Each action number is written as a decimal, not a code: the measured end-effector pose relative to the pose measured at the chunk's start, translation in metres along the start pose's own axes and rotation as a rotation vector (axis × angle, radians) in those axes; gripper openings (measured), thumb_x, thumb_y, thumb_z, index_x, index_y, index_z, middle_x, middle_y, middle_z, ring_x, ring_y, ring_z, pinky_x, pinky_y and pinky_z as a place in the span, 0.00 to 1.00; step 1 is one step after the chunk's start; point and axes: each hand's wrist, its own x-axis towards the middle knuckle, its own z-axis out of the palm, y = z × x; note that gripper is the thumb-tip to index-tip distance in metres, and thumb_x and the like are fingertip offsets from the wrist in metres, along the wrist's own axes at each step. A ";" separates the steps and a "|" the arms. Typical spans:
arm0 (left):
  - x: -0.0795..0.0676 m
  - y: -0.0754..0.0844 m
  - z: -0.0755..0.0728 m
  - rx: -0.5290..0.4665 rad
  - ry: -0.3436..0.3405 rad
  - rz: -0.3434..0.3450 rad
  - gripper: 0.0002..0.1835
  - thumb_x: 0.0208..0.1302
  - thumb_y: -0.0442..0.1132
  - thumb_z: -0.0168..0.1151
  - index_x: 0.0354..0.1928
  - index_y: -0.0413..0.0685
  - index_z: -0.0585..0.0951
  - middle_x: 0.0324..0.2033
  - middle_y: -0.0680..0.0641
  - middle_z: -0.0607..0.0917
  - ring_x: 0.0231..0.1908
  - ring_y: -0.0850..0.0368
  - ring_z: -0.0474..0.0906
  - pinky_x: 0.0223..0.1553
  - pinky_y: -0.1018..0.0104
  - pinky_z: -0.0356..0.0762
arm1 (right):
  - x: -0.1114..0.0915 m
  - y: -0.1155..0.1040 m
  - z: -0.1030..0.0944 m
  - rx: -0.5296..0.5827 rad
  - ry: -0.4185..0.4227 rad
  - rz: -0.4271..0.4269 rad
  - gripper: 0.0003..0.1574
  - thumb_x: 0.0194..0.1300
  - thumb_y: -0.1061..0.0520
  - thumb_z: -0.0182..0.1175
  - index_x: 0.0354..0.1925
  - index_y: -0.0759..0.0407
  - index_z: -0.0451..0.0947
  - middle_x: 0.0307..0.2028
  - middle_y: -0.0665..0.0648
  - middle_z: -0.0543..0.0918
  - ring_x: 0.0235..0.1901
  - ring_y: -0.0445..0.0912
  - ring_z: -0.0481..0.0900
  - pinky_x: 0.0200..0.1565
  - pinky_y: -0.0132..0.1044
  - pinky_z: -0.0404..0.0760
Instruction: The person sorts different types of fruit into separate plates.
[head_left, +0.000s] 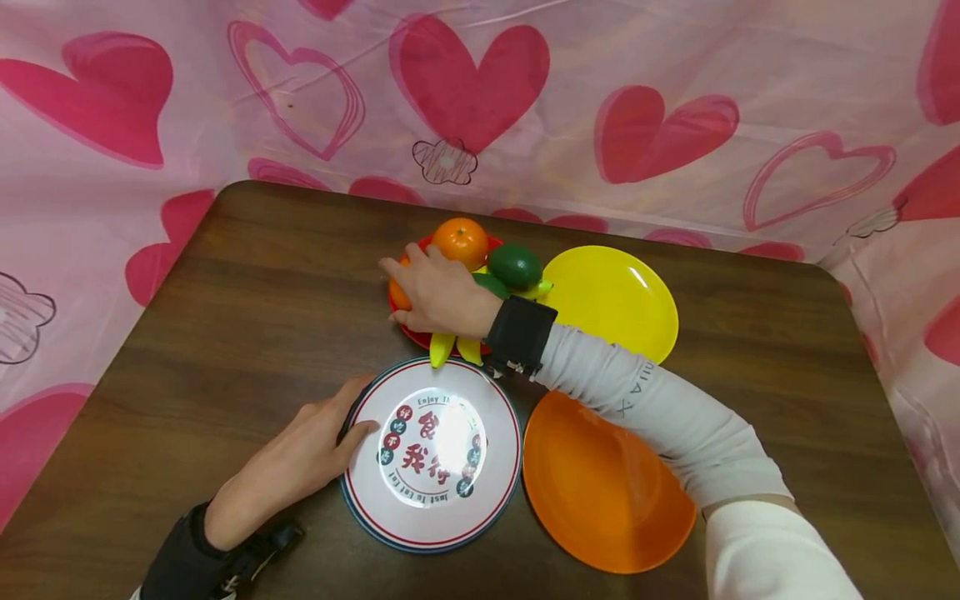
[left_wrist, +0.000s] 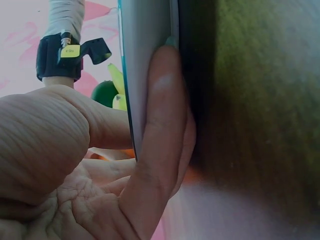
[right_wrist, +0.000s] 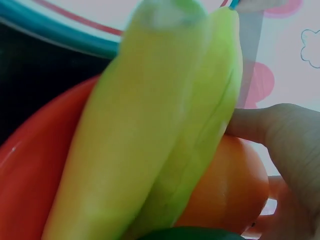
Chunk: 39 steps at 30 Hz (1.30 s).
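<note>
My left hand grips the left rim of a white plate with a blue edge and red lettering. Its thumb lies over the rim, and in the left wrist view the fingers pass beneath the plate. Over a red dish of fruit, my right hand holds an orange at the dish's left side, thumb and fingers around it. Yellow bananas lie beside that orange. Another orange sits behind the hand, and a dark green fruit sits to its right. Part of the dish is hidden under my hand.
A yellow plate lies right of the fruit dish, partly behind my right forearm. An orange plate lies right of the white plate, under that forearm. The brown wooden table meets a heart-patterned cloth at the back.
</note>
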 end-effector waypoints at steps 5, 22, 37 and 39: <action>-0.001 0.001 0.000 0.003 -0.002 -0.004 0.38 0.65 0.49 0.61 0.72 0.47 0.58 0.48 0.43 0.80 0.37 0.59 0.78 0.39 0.59 0.79 | -0.003 0.000 -0.003 0.014 0.017 -0.005 0.49 0.62 0.32 0.57 0.75 0.45 0.56 0.69 0.61 0.64 0.62 0.55 0.70 0.53 0.43 0.78; -0.002 0.002 0.001 0.009 0.021 0.040 0.35 0.67 0.48 0.59 0.71 0.46 0.58 0.47 0.44 0.80 0.35 0.61 0.77 0.38 0.64 0.78 | -0.041 -0.010 -0.032 0.099 0.313 -0.237 0.38 0.61 0.33 0.54 0.65 0.49 0.69 0.54 0.56 0.69 0.50 0.49 0.67 0.47 0.32 0.70; 0.001 0.000 0.001 0.092 0.069 0.103 0.33 0.66 0.44 0.59 0.69 0.42 0.60 0.39 0.49 0.80 0.33 0.63 0.75 0.34 0.65 0.75 | -0.097 -0.029 -0.019 0.008 0.250 -0.382 0.36 0.60 0.34 0.53 0.61 0.49 0.71 0.52 0.56 0.76 0.43 0.47 0.73 0.36 0.32 0.77; 0.001 -0.001 0.000 0.098 0.072 0.100 0.33 0.66 0.44 0.60 0.69 0.41 0.60 0.38 0.49 0.80 0.32 0.62 0.75 0.33 0.66 0.75 | -0.101 -0.030 -0.015 -0.006 0.209 -0.425 0.36 0.61 0.33 0.53 0.62 0.48 0.70 0.52 0.55 0.75 0.44 0.46 0.72 0.36 0.31 0.77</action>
